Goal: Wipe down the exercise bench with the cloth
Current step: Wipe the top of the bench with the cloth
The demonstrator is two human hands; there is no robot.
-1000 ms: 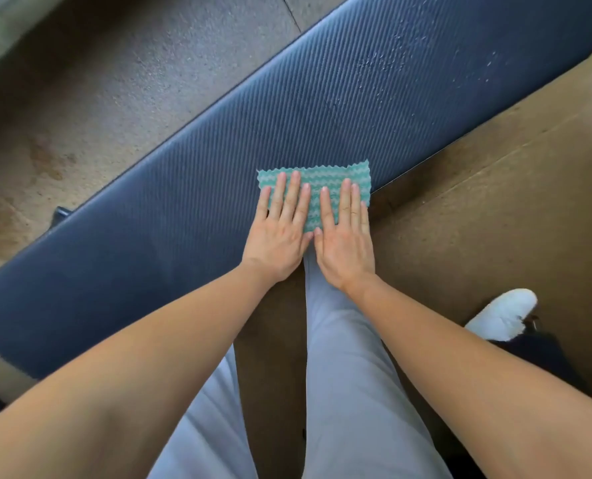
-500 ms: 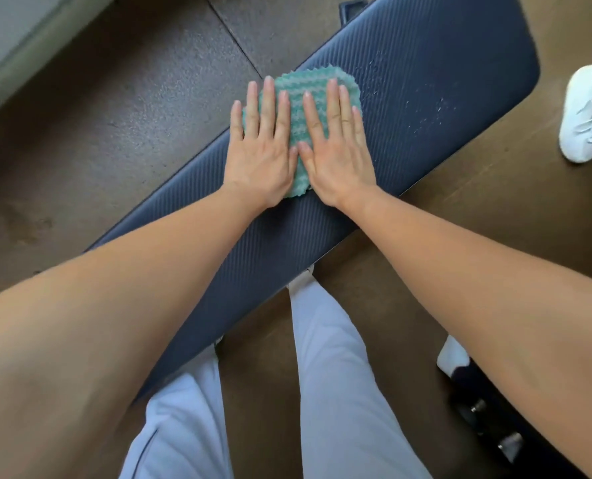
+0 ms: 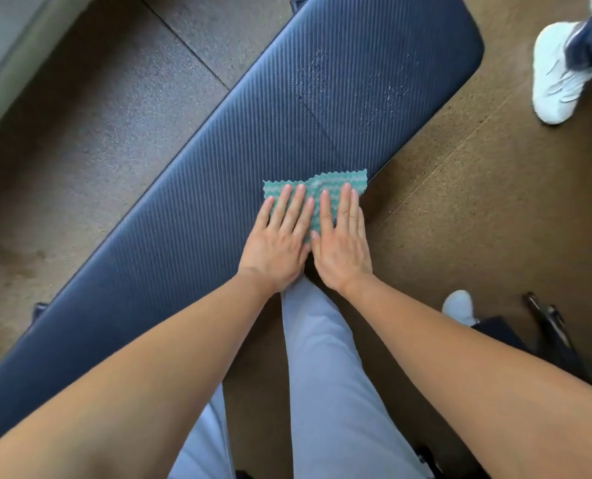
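A long dark blue ribbed exercise bench (image 3: 190, 216) runs diagonally from the lower left to the upper right. A teal wavy-patterned cloth (image 3: 336, 183) lies at the bench's near edge. My left hand (image 3: 277, 240) and my right hand (image 3: 341, 243) press flat on the cloth side by side, fingers stretched forward, and cover most of it. Pale streaks and specks (image 3: 387, 95) show on the bench pad further up, toward its far right end.
My grey-trousered legs (image 3: 325, 368) stand against the bench's near side on a brown floor. Another person's white shoe (image 3: 557, 74) is at the upper right, a second white shoe (image 3: 460, 307) at the lower right beside dark metal gear (image 3: 547, 326). A pale wall base runs along the upper left.
Half a second ago both hands held the cloth at the far edge of the bench; they have pulled it back across the pad to the near edge.
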